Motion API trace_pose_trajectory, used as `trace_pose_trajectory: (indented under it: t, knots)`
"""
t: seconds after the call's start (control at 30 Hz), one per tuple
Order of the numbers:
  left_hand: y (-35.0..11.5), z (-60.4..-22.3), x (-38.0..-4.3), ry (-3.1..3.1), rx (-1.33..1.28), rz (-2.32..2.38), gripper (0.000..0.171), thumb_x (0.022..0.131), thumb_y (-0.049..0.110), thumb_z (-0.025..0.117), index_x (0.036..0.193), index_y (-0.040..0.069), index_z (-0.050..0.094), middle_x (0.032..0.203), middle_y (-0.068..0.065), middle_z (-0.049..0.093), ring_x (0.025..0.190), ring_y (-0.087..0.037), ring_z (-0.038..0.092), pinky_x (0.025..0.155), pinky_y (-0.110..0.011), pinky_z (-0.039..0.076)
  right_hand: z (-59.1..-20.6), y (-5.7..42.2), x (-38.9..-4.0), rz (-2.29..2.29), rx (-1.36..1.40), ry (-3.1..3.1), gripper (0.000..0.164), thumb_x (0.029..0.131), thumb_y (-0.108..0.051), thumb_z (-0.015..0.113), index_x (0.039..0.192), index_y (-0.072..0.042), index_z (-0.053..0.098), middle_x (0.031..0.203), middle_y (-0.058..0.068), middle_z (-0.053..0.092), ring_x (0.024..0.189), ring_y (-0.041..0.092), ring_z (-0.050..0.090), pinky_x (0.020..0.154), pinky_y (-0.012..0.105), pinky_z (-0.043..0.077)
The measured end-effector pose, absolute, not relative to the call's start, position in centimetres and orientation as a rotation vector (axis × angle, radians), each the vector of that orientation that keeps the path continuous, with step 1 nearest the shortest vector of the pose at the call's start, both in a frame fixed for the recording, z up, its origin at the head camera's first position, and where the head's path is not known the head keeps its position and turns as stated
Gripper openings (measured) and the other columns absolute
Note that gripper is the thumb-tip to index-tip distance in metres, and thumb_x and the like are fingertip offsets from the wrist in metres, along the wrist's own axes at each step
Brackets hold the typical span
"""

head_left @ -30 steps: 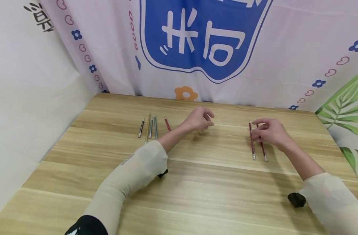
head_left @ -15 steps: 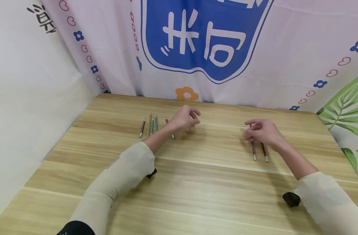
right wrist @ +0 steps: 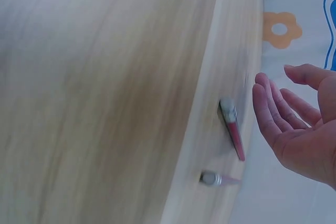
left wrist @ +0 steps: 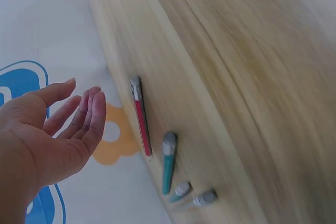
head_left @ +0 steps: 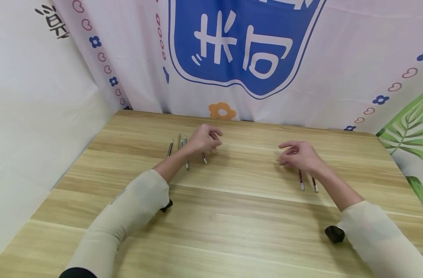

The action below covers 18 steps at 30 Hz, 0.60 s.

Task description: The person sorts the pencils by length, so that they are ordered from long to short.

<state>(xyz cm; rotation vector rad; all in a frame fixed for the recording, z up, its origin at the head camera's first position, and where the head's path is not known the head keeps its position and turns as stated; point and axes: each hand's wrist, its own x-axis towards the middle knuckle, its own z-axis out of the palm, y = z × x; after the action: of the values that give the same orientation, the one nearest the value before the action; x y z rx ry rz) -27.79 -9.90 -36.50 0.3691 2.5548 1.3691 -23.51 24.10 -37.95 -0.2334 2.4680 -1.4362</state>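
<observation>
In the head view my left hand (head_left: pixel 204 139) hovers over the left group of pencils, its fingers loosely bent around nothing. Beneath it a red pencil (head_left: pixel 204 158) lies on the table, partly hidden. My right hand (head_left: pixel 300 155), also holding nothing, hangs above and just left of two dark red pencils, one (head_left: pixel 301 180) beside the other (head_left: pixel 314 184); the hand covers their upper parts. The left wrist view shows the red pencil (left wrist: pixel 142 121) and a teal pencil (left wrist: pixel 168 163) apart from the fingers. A red pencil (right wrist: pixel 234 132) lies below the fingers in the right wrist view.
A black pencil (head_left: pixel 170 148), a yellow pencil (head_left: pixel 179 141) and teal pencils (head_left: pixel 187 165) lie left of the red one, partly behind the left forearm. The wooden table (head_left: pixel 232 216) ends at a printed cloth (head_left: pixel 142 69) at the back.
My left hand has moved left from the table's middle to above the red pencil. The right hand has shifted left, off the two dark red pencils. The pencils appear to stay put.
</observation>
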Motion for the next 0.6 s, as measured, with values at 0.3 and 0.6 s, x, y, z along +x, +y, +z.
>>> trace_pose_trajectory:
  t: [0.3, 0.6]
  knots:
    - [-12.0, -36.6, -27.8, 2.568, 0.316, 1.362, 0.033, 0.096, 0.000, 0.069, 0.128, -0.009, 0.066, 0.104, -0.019, 0.068, 0.091, -0.040, 0.071, 0.080, -0.045, 0.066, -38.0, 21.8, -24.0, -1.437, -0.252, 2.469, 0.050, 0.095, 0.000, 0.066, 0.141, 0.012, 0.052, 0.113, 0.029, 0.070, 0.087, 0.019, 0.074, 0.078, 0.030, 0.066]
    - [-13.4, -36.8, -28.0, 2.608, 0.327, 1.361, 0.032, 0.094, -0.002, 0.070, 0.124, -0.012, 0.066, 0.100, -0.022, 0.070, 0.089, -0.042, 0.070, 0.076, -0.044, 0.066, -38.1, 19.2, -24.8, -1.451, -0.273, 2.468, 0.047, 0.094, 0.003, 0.064, 0.139, 0.011, 0.055, 0.106, 0.023, 0.071, 0.085, 0.021, 0.072, 0.077, 0.028, 0.066]
